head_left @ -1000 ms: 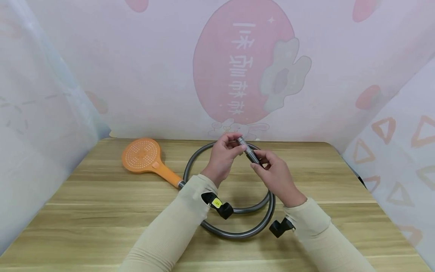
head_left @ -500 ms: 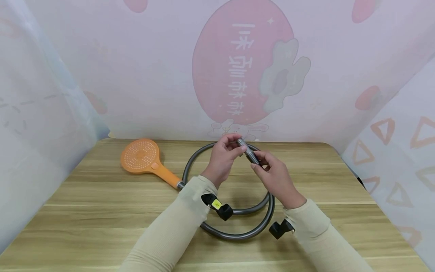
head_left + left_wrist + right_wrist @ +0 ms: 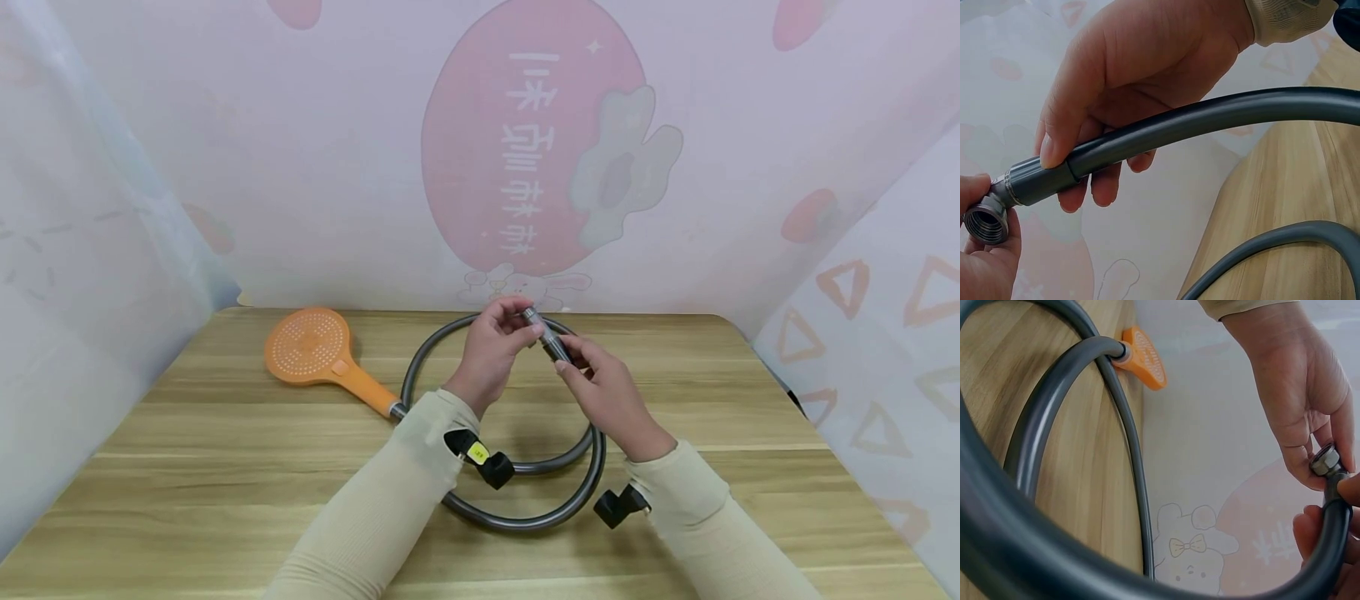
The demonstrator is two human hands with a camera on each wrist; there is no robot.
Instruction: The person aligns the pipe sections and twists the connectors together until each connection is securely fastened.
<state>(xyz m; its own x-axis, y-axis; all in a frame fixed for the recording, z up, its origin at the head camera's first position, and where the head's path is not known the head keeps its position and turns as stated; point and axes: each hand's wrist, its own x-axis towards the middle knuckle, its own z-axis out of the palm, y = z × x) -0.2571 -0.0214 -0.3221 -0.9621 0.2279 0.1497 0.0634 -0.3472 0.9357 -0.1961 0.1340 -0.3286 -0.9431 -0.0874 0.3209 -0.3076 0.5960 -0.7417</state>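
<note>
My left hand (image 3: 489,346) pinches a silvery metal hose fitting (image 3: 529,315) between thumb and fingers, above the far part of the table. In the left wrist view, the fitting's threaded open nut (image 3: 1004,215) faces the camera. My right hand (image 3: 611,393) grips the dark collar (image 3: 1040,180) of the grey shower hose (image 3: 525,523), just behind the fitting, thumb on one side and fingers on the other. The hose loops over the table beneath both hands. Its other end joins an orange shower head (image 3: 309,346) lying at the far left, spray face up.
A wood-grain table (image 3: 187,500) lies under everything. Behind its back edge hangs a pale printed curtain (image 3: 337,183), with more printed cloth at both sides. Small black wrist cameras (image 3: 495,471) sit on the cuffs, close above the hose loops.
</note>
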